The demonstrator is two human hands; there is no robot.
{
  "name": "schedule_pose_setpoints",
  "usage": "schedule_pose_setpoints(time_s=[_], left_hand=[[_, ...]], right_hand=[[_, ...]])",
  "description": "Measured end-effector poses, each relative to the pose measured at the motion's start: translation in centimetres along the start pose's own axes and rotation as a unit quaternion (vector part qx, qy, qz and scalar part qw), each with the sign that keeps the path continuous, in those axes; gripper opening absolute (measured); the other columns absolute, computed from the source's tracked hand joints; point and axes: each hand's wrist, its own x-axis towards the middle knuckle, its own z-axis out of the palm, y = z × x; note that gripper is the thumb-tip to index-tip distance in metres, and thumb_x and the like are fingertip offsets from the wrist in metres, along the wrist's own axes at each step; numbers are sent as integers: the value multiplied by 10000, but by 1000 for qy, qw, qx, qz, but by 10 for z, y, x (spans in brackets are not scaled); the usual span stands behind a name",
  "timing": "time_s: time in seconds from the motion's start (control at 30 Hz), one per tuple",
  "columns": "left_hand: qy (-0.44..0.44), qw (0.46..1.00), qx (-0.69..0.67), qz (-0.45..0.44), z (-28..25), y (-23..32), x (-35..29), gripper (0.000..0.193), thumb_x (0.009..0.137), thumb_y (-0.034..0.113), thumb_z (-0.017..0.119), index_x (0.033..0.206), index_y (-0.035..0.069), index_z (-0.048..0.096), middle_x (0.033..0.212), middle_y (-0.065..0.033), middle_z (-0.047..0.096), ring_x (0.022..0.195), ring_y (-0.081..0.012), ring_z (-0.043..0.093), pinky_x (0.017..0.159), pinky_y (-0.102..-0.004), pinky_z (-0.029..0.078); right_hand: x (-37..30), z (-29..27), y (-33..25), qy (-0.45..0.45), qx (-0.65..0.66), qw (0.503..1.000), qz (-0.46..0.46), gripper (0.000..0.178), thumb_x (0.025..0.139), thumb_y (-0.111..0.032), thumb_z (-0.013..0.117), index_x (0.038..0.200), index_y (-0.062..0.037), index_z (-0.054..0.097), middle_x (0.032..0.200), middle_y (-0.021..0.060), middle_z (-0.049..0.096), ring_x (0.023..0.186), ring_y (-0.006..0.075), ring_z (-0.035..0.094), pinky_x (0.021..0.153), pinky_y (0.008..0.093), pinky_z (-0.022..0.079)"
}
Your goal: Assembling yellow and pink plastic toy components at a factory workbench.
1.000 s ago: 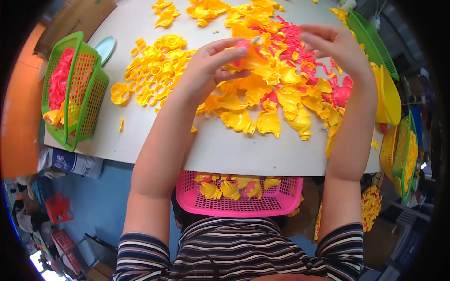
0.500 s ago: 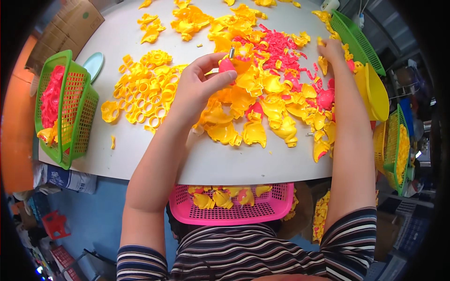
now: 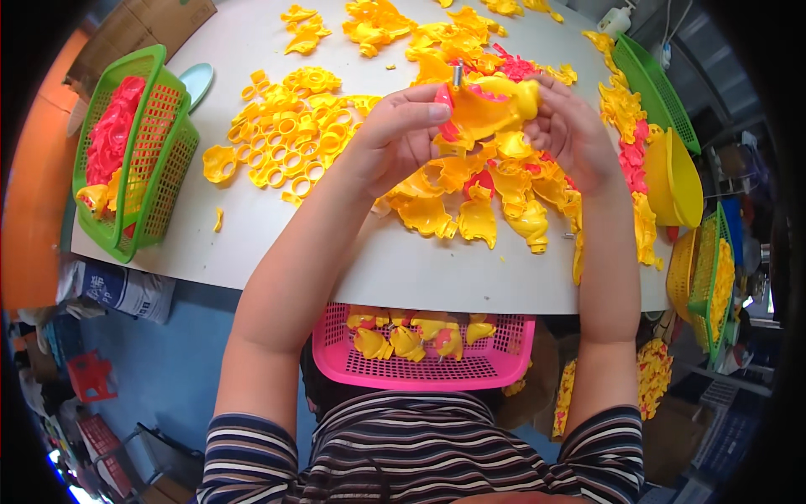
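Over the far middle of the table, my left hand [image 3: 401, 130] pinches a red plastic part [image 3: 446, 113] between thumb and fingers. A metal pin [image 3: 457, 76] stands up beside it. Against the red part lies a curved yellow plastic shell [image 3: 491, 116], its hollow side partly showing. My right hand [image 3: 575, 133] has its fingers closed on the rounded right end of the yellow plastic. Whether that end is a separate piece cannot be made out. Below both hands spreads a heap of loose yellow shells [image 3: 424, 217], with some red parts among them.
Yellow rings [image 3: 290, 160] lie left of the heap. A green basket [image 3: 138, 202] with red parts stands at the left table edge. On the right are a yellow scoop-like container [image 3: 676, 181] and a green basket [image 3: 659, 92]. A pink basket [image 3: 424, 378] holding yellow-and-red pieces sits at my lap.
My right hand has come from the table's far right back to the middle, meeting the parts in my left hand. A yellow shell now spans between both hands. The whole view has shifted slightly.
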Motion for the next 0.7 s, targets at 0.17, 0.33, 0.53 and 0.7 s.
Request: schedule_pose_setpoints(time_s=[0.17,0.33,0.53,0.7], left_hand=[[49,997,64,-2,-9,1,1,553,838,220,525,1275,-82,371,1233,-190,507,1092,-253,559,941,-372,465],[62,994,71,-60,-14,-8,6,321,802,149,616,1069,-18,559,962,-77,624,800,-106,628,662,-205,518],[59,994,51,-72,-2,-11,3,312,812,148,621,1081,3,557,915,-38,614,781,-70,612,641,-181,499],[120,991,26,53,9,-14,4,373,797,95,655,1128,-6,517,968,-60,609,825,-110,618,743,-221,516]], right_hand=[[-6,20,13,57,-236,952,-189,374,896,-164,554,1220,-5,456,1097,81,588,977,152,582,809,252,489],[-14,12,7,-12,-318,944,-87,434,795,-71,671,1188,-8,496,1138,72,575,1026,161,570,881,287,464],[-19,5,14,-47,-263,961,-69,517,717,-23,725,1177,14,492,1110,83,581,1025,166,575,875,281,476],[-13,7,20,-28,-159,985,-57,523,737,-46,704,1200,16,467,1124,107,571,1036,194,585,863,291,493]])
